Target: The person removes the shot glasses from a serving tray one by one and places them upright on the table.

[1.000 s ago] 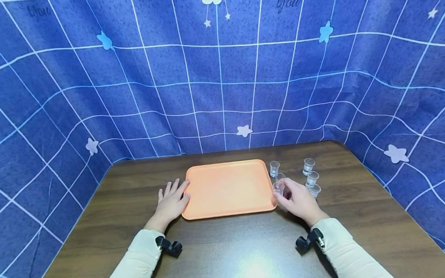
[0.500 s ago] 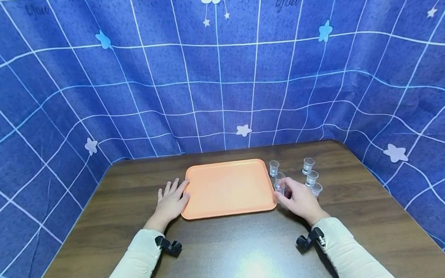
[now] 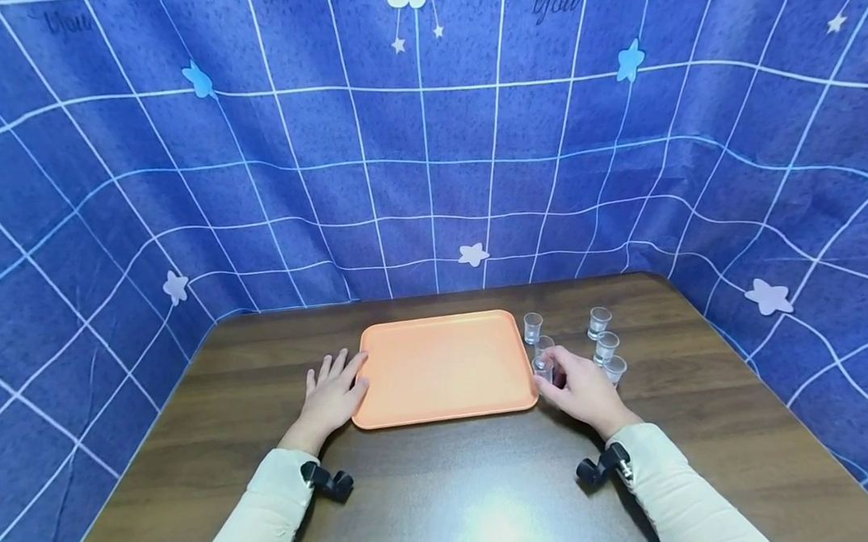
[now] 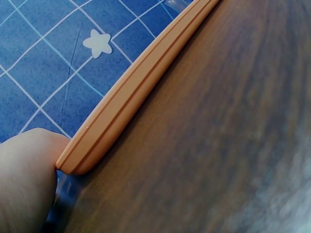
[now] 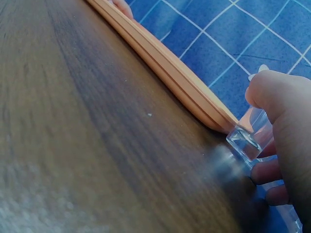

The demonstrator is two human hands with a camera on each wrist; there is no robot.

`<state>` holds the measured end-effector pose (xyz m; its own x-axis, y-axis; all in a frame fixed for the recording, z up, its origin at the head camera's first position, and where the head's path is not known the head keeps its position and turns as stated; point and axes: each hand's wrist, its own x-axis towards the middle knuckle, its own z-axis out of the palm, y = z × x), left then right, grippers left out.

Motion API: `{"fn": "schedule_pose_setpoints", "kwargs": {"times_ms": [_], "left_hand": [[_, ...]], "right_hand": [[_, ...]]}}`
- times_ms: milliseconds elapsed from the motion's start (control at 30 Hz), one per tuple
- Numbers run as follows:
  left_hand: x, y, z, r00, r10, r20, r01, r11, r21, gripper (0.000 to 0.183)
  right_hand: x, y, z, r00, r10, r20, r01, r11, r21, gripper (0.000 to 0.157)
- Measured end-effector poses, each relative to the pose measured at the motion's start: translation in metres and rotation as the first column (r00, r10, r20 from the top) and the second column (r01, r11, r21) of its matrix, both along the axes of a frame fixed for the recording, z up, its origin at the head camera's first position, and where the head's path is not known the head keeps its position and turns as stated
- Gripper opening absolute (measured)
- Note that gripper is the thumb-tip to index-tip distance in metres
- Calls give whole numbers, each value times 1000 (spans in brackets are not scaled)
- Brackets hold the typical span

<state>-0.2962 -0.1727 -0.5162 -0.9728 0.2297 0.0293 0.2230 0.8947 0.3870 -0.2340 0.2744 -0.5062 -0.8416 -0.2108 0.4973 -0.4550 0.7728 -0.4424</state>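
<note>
An orange tray (image 3: 447, 373) lies flat in the middle of the table. At its left edge rests my left hand (image 3: 331, 396), fingers spread; in the left wrist view the thumb side (image 4: 29, 170) touches the rim. My right hand (image 3: 585, 392) pinches a clear shot glass (image 3: 542, 371) between thumb and fingers, just by the tray's right edge. The right wrist view shows that glass upright, its thick base (image 5: 245, 141) close to the tray's corner. Directly behind it stands a second shot glass (image 3: 543, 346), partly hidden, and a third shot glass (image 3: 532, 329) is farther back.
Right of the hand stand three more clear glasses: a far one (image 3: 599, 323), a middle one (image 3: 606, 348) and a near one (image 3: 615, 369) partly behind the hand. A blue curtain (image 3: 438, 182) encloses the wooden table (image 3: 425, 481) at the back and sides.
The near glass behind my right hand shows slightly farther right than a second ago. Both hands and the tray stay almost where they were; the view has shifted a little.
</note>
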Motion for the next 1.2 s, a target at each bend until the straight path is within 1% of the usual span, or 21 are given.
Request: {"fn": "schedule_pose_setpoints", "kwargs": {"times_ms": [233,400,533,667,800,967,1200], "left_hand": [[-1,0,-2,1000,3,-1,-3,1000,-6,56],[0,1,0,1000,0,1,0,1000,-2,57],[-1,3,1,1000,-1,-19,1,1000,11,56],[-1,3,1,1000,-2,-22,2,1000,11,56],[0,3,1,1000,-4,-13,4,1000,12,55],[0,2,0,1000,-6,-7,6,1000,11,55],[-2,0,-2,1000,-4,-8,4,1000,3,56]], "right_hand": [[-1,1,0,1000,6,-25,-5,1000,27,31],[0,2,1,999,10,-33,-9,999,43,34],[-1,3,2,999,8,-48,-5,998,61,36],[-1,2,2,998,4,-70,5,992,126,38],[0,1,2,998,-5,-68,17,984,180,40],[1,0,1,998,-5,-64,17,981,191,39],[-1,0,1,995,14,-101,7,979,204,42]]}}
